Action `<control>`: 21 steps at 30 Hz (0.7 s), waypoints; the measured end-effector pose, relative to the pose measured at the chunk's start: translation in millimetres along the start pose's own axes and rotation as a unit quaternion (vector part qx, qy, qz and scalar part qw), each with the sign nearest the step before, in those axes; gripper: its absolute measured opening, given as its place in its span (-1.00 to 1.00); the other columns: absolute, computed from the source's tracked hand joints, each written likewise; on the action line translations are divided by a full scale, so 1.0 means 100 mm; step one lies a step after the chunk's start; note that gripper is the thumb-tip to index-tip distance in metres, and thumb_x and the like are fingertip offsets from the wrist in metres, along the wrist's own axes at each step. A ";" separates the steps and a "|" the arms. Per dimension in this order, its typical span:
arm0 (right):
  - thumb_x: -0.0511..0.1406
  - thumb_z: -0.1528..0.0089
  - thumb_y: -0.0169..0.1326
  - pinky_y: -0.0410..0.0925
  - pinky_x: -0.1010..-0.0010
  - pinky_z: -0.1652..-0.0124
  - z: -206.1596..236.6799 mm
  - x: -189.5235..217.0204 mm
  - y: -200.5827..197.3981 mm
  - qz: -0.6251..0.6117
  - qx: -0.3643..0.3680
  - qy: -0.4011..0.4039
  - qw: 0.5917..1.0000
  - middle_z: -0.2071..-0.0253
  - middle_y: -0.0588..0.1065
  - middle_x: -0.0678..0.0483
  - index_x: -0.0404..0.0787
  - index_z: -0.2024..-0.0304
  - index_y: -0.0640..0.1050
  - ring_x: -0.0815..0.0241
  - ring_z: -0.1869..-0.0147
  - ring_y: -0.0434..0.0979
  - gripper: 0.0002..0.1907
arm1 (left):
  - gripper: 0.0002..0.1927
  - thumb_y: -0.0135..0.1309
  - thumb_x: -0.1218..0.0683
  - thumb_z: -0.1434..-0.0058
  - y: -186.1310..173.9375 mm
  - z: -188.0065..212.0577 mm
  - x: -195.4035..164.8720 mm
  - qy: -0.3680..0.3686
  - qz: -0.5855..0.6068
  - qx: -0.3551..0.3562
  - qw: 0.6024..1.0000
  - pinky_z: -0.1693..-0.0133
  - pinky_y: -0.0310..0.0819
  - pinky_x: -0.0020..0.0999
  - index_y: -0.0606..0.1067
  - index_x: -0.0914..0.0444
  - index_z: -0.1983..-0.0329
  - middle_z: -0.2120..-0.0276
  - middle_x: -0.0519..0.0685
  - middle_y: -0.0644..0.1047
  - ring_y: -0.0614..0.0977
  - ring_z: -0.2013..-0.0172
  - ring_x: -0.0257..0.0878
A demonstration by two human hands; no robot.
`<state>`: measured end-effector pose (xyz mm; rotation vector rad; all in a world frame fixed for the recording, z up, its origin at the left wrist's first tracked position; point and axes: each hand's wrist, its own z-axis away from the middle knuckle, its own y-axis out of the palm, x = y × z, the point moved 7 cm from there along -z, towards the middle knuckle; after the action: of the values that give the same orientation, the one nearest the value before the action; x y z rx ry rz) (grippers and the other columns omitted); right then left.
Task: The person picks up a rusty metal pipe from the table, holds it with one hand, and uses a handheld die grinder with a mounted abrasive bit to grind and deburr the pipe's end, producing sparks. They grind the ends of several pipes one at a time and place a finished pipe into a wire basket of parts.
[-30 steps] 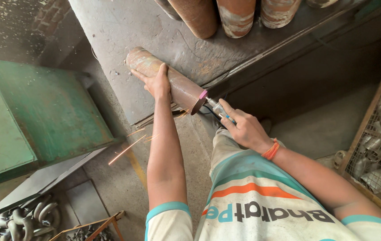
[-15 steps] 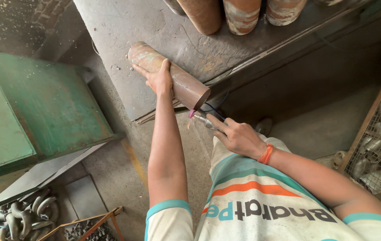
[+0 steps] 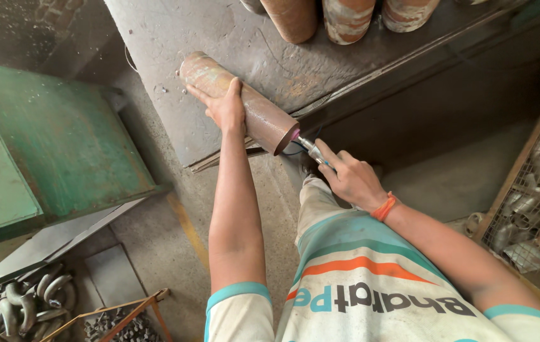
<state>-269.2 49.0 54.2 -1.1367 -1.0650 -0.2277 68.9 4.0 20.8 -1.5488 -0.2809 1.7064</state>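
A rusty brown metal pipe (image 3: 263,114) lies on a grey steel workbench (image 3: 219,38), with its near end past the bench edge. My left hand (image 3: 224,106) lies flat on top of the pipe and presses it down. My right hand (image 3: 350,178) grips a slim die grinder (image 3: 311,147). The grinder's pink stone sits inside the mouth of the pipe. An orange band is on my right wrist.
More rusty pipes (image 3: 339,16) stand at the back of the bench. A green metal cabinet (image 3: 42,139) is on the left. Pipe elbows (image 3: 10,304) lie in a pile at lower left. A wire basket of fittings (image 3: 536,190) stands at right.
Sparks flew from the pipe's mouth a second ago and have stopped. The grinder drew back out of the pipe, then its tip went into the mouth again. My left hand stayed on the pipe.
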 end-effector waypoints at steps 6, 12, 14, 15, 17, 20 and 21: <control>-0.17 -0.31 0.06 0.42 0.03 0.38 -0.07 -0.04 0.01 0.000 0.009 0.014 1.000 0.39 0.49 -0.15 0.02 -0.39 0.38 -0.26 0.41 0.52 -0.42 | 0.36 0.38 -0.13 0.05 0.00 0.01 -0.02 0.000 0.007 0.001 1.000 -0.30 0.26 -0.01 -0.36 -0.12 -0.58 -0.28 0.50 0.25 0.38 -0.27 0.32; -0.18 -0.31 0.04 0.43 -0.01 0.29 -0.03 -0.04 0.12 -0.036 0.038 0.018 0.998 0.34 0.51 -0.21 -0.03 -0.40 0.36 -0.30 0.31 0.54 -0.42 | 0.37 0.38 -0.13 0.06 -0.01 0.03 -0.01 -0.007 0.015 0.006 1.000 -0.29 0.28 -0.02 -0.37 -0.13 -0.57 -0.29 0.50 0.23 0.41 -0.26 0.31; -0.17 -0.32 0.03 0.42 0.00 0.27 -0.04 -0.04 0.15 -0.049 0.052 0.024 0.997 0.34 0.51 -0.21 -0.03 -0.41 0.35 -0.29 0.29 0.55 -0.41 | 0.37 0.38 -0.13 0.06 -0.01 0.03 -0.03 -0.008 0.012 0.008 1.000 -0.29 0.27 -0.01 -0.37 -0.13 -0.57 -0.28 0.49 0.24 0.40 -0.26 0.31; -0.16 -0.32 0.03 0.42 0.01 0.26 -0.03 -0.04 0.17 -0.055 0.060 0.028 0.996 0.34 0.52 -0.22 -0.03 -0.41 0.35 -0.29 0.28 0.55 -0.41 | 0.37 0.38 -0.13 0.06 -0.01 0.04 -0.03 -0.008 0.010 0.006 1.000 -0.29 0.27 -0.01 -0.37 -0.13 -0.57 -0.28 0.49 0.24 0.40 -0.26 0.31; -0.15 -0.31 0.02 0.41 0.02 0.25 -0.01 -0.04 0.22 -0.061 0.087 0.051 0.993 0.35 0.52 -0.21 -0.02 -0.42 0.34 -0.28 0.28 0.55 -0.40 | 0.36 0.38 -0.14 0.06 -0.01 0.04 -0.03 -0.007 0.009 0.002 1.000 -0.29 0.27 -0.01 -0.36 -0.13 -0.57 -0.29 0.49 0.24 0.40 -0.26 0.31; -0.15 -0.31 0.02 0.41 0.05 0.23 0.01 0.02 0.23 -0.085 0.094 0.048 0.991 0.34 0.52 -0.22 -0.04 -0.41 0.34 -0.27 0.26 0.55 -0.40 | 0.35 0.37 -0.13 0.04 -0.01 0.05 -0.03 -0.014 0.007 0.005 1.000 -0.29 0.25 0.00 -0.35 -0.13 -0.58 -0.30 0.49 0.23 0.38 -0.27 0.32; -0.15 -0.32 0.02 0.41 0.06 0.21 0.01 0.04 0.21 -0.095 0.091 0.041 0.991 0.33 0.53 -0.22 -0.05 -0.41 0.35 -0.27 0.25 0.55 -0.41 | 0.35 0.37 -0.13 0.04 -0.01 0.05 -0.03 -0.014 0.008 0.005 1.000 -0.29 0.25 0.00 -0.35 -0.13 -0.58 -0.30 0.49 0.23 0.39 -0.27 0.31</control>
<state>-254.2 61.4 44.2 -0.8569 -1.0979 -0.3178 64.5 4.3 25.4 -1.5241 -0.2742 1.7404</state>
